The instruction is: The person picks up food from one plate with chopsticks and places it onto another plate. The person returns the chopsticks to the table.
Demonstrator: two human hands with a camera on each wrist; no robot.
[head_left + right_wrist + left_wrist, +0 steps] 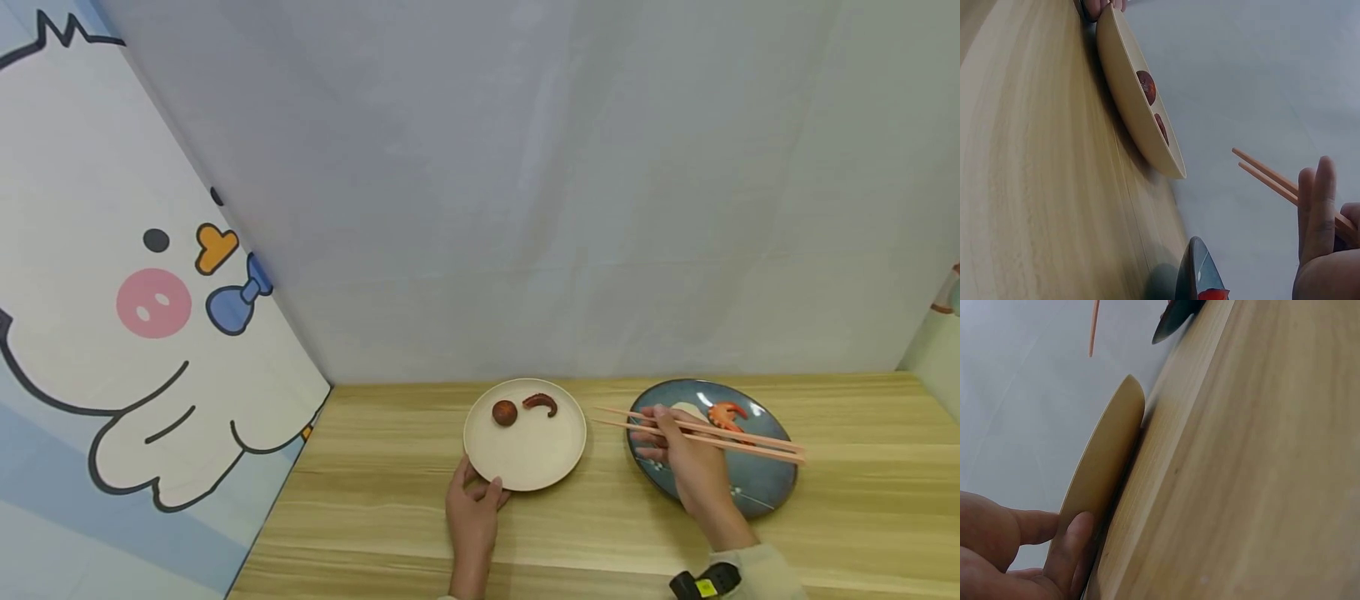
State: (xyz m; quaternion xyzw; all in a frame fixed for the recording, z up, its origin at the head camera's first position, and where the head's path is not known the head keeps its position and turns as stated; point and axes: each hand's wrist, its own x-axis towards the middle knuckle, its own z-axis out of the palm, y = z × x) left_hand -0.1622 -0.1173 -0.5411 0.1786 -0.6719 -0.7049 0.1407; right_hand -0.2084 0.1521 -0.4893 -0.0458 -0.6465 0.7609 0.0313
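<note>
My left hand [472, 512] grips the near-left rim of a round cream plate [525, 462], thumb and fingers at its edge. On this plate lie a brown ball-shaped food piece [505, 412] and a curled dark red tentacle piece [542, 404]. A pair of pinkish-orange chopsticks [750, 445] is held in my right hand [697, 471], above a blue plate [768, 487]. The chopstick tips point left, apart from each other, with nothing between them. An orange-red shrimp-like piece [724, 414] and a pale piece [690, 409], partly hidden by the hand, lie on the blue plate.
Both plates stand on a wood-grain table [360, 500], near its back edge. A grey-white curtain [525, 208] hangs behind it. To the left is a cartoon-printed cloth [75, 208]. A black band [705, 582] is on my right wrist.
</note>
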